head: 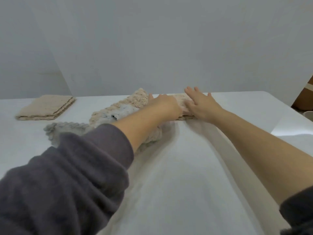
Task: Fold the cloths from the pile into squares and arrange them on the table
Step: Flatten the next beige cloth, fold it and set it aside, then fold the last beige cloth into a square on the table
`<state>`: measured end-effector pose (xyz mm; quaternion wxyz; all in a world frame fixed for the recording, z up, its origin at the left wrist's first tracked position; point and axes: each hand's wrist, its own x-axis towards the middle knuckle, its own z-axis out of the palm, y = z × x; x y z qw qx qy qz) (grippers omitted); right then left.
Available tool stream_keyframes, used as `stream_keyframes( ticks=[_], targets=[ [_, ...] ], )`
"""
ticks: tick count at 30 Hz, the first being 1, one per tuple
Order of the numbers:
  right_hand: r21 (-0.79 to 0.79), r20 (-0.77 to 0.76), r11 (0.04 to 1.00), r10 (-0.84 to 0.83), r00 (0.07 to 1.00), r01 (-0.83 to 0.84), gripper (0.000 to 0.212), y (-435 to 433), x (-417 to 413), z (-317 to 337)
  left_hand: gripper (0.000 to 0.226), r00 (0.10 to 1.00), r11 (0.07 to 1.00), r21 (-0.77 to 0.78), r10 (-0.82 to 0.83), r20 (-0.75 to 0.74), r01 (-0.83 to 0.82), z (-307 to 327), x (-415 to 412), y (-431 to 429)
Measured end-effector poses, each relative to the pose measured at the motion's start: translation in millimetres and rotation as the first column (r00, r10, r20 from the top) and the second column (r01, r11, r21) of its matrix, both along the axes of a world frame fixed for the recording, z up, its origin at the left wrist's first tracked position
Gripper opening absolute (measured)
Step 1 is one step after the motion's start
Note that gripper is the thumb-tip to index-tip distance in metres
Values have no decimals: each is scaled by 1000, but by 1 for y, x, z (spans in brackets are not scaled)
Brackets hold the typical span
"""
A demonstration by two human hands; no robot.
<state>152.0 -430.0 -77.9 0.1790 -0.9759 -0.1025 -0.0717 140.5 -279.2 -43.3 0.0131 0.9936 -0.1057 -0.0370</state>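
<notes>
Right hand (202,106) lay flat on beige cloth (179,100), fingers (189,91) spread, left hand (166,106) at its 9 o'clock, finger state unclear, folded cloth (45,107) at worktop's (186,167) 10 o'clock.

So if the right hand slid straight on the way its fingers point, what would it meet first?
The right hand, fingers spread, is already over the beige cloth. Beyond the cloth's far edge the way looks free up to the grey wall, though depth there is unclear.

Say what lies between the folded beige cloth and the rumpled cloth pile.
Only bare white table cover in the head view, between folded beige cloth and rumpled cloth pile.
</notes>
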Motion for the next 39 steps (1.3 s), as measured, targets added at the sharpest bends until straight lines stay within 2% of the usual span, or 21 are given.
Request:
stream_keyframes(
  ticks=[3,6,11,15,20,22,24,28,31,33,35,39],
  targets=[
    [11,-54,995,100,994,-100,48,33,-24,2,56,999,999,-50,15,49,-12,0,-30,50],
    [41,-99,987,156,983,-153,51,68,-47,-2,78,996,998,14,57,-74,-56,-16,-65,96],
    [155,4,972,180,984,-179,48,125,-73,-3,57,985,985,-29,-170,-38,169,-26,-111,175],
    [59,86,986,150,985,-155,62,162,-80,-2,62,957,959,-2,-282,-75,282,-19,-132,251],
    [-114,-76,986,114,991,-122,77,193,-73,-7,66,982,983,42,-179,57,177,-26,-145,299],
    [-139,-155,985,79,985,-101,73,202,-70,-13,63,985,992,-5,-125,119,127,-32,-150,306],
    [-205,-165,976,36,986,-70,65,209,-69,-20,60,979,993,-53,-97,182,109,-37,-150,311],
    [-383,12,924,-14,1000,17,49,217,-64,-21,59,961,992,-92,-64,271,92,-46,-148,319],
    [-472,88,880,-16,996,56,22,225,-65,-13,56,909,993,-15,-100,405,115,-56,-146,330],
    [-533,118,844,-5,993,68,18,230,-74,-9,55,861,993,58,-121,495,107,-63,-149,339],
    [-496,132,867,16,991,52,17,233,-90,-13,60,857,994,95,-87,508,44,-67,-154,345],
    [-179,131,984,21,991,3,13,232,-136,-28,59,879,995,-38,95,466,-88,-61,-170,331]
  ],
)
